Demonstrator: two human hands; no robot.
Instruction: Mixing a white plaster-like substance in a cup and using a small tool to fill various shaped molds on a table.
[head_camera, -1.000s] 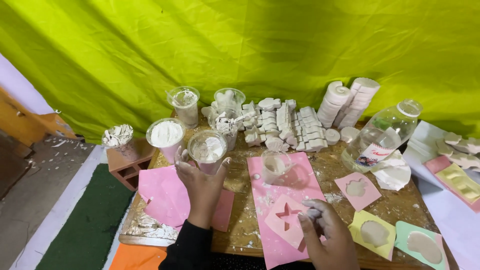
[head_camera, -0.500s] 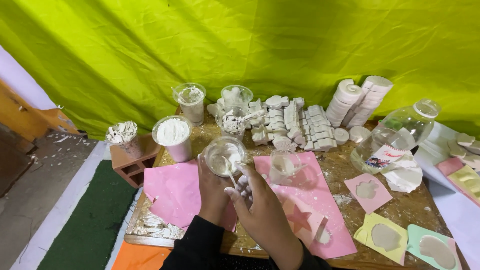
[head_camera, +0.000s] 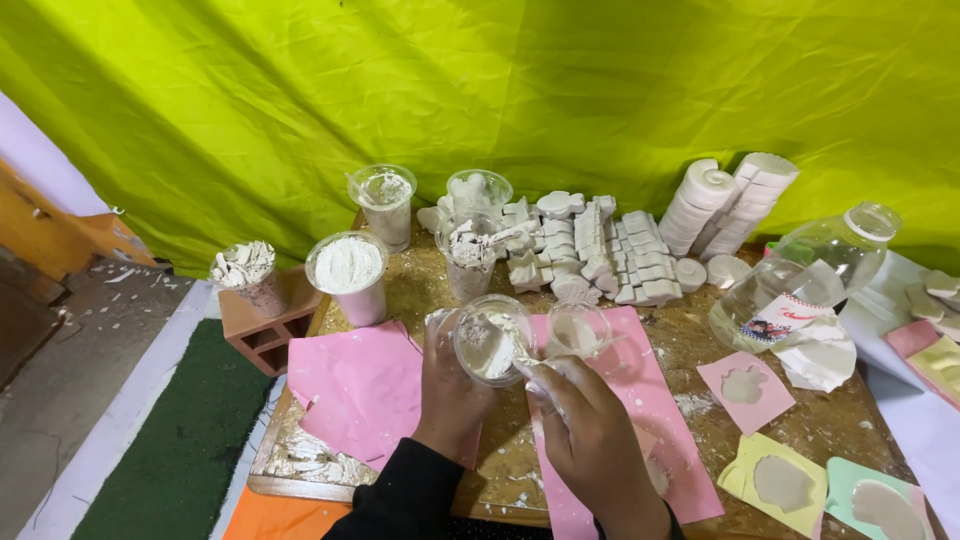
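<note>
Clear plastic cup (head_camera: 492, 340) smeared with white paste sits tilted in the left hand (head_camera: 450, 385), whose fingers are wrapped around its left side, mouth facing the camera. Directly right of it, the right hand (head_camera: 590, 430) has its fingers pinched together on a small white-coated stick (head_camera: 528, 352) dipping into the cup. Just beyond those fingers stands another small clear cup (head_camera: 578, 328) on a pink paper sheet (head_camera: 640, 370). Farther back on the desk (head_camera: 700, 330) lie stacked white plaster pieces (head_camera: 600, 250).
</note>
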